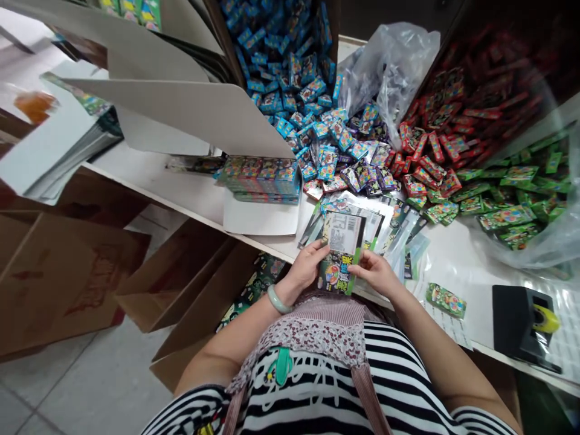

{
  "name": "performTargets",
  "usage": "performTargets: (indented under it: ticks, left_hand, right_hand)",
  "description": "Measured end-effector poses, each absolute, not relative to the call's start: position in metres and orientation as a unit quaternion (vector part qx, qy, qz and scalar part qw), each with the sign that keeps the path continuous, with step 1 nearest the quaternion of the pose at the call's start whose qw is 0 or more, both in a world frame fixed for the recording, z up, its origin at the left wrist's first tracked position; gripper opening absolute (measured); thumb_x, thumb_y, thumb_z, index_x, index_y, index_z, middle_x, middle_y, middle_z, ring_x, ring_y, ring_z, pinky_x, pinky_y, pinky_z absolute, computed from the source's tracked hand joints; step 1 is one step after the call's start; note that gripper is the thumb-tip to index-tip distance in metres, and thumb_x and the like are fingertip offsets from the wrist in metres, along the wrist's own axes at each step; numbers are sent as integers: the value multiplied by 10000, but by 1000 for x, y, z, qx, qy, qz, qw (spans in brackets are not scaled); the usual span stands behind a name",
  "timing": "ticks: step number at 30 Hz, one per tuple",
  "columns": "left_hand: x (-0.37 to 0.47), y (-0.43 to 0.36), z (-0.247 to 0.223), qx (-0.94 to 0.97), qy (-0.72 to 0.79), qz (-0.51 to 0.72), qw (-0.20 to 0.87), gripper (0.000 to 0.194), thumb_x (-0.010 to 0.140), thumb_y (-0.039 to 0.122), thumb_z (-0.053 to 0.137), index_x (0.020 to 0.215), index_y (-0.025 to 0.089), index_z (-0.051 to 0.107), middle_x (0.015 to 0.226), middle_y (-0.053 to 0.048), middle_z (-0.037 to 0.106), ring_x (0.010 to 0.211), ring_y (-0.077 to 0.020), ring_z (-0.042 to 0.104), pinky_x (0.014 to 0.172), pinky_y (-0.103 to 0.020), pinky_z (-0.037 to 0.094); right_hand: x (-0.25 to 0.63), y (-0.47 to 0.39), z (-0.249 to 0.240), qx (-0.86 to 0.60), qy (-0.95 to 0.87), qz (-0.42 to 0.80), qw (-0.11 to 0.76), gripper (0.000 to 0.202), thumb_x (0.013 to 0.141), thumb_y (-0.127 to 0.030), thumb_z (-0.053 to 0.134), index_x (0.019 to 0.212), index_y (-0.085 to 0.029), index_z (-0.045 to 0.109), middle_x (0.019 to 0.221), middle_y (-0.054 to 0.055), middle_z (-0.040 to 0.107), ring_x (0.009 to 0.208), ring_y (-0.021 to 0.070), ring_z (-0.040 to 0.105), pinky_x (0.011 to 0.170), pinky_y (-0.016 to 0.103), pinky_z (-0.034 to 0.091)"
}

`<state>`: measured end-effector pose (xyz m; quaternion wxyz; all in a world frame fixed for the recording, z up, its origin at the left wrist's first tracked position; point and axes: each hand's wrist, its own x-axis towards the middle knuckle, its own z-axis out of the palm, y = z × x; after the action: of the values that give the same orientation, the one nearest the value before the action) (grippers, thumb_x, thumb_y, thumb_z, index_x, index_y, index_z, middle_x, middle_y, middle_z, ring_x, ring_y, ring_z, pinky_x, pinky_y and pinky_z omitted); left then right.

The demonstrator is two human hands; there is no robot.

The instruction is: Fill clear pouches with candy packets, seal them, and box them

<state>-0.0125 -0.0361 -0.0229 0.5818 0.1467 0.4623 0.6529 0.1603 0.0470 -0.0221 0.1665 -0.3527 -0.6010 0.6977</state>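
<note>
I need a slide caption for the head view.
Left hand and right hand hold a printed packet near colourful piled packs.

A long white tabletop runs above a floor of large grey tiles.

A black tape dispenser with a yellow core stood at the right of the tabletop, and a small green printed packet lay to its left. Crumpled clear plastic rose at the far side. Below the tabletop on the left, brown cardboard boxes, one with red print, stood on the grey tiled floor. A blurred orange thing showed at far left.
</note>
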Motion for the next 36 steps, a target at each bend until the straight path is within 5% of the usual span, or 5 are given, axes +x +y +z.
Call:
performTargets:
  ticks: [5, 17, 22, 28, 36]
  left_hand:
    - [-22, -29, -14, 191, 489, 662, 535, 455, 731, 448, 819, 1076, 184, 683, 886, -17, 743, 737, -108, 675, 692, -220, 540]
    - [-23, -17, -6, 277, 476, 654, 519, 549, 803, 381, 747, 1310, 264, 571, 920, -12, 685, 778, -124, 660, 722, -265, 575]
    - [-25, -22, -2, 394, 519, 625, 429, 564, 817, 388, 737, 1348, 321, 559, 1075, -33, 669, 903, -146, 658, 814, -288, 580]
    - [-26, -27, 13, 432, 492, 599, 462, 447, 829, 375, 741, 1245, 268, 618, 1128, -56, 696, 948, -178, 678, 843, -325, 585]
    - [-20, -28, 42, 436, 540, 592, 410, 244, 896, 416, 663, 854, 176, 681, 879, -41, 726, 819, -139, 669, 765, -265, 556]
  right_hand:
    - [170, 33, -28, -350, -612, 690, 166, 459, 667, -641, 767, 880, -260, 628, 852, 20, 714, 817, 221, 669, 799, 408, 578]
    - [188, 38, -22, -296, -648, 683, 163, 367, 758, -567, 729, 911, -250, 624, 833, 21, 692, 812, 207, 670, 760, 373, 572]
    - [193, 54, 0, -327, -667, 601, 294, 711, 677, -451, 834, 1274, -297, 481, 1133, 67, 694, 1007, 226, 677, 835, 391, 578]
    - [183, 60, 29, -360, -682, 520, 367, 388, 819, -398, 688, 1158, -287, 535, 895, 5, 678, 794, 162, 669, 757, 344, 564]
    - [186, 70, 47, -297, -735, 534, 294, 175, 896, -383, 627, 853, -214, 628, 817, 15, 645, 715, 123, 597, 613, 271, 497]
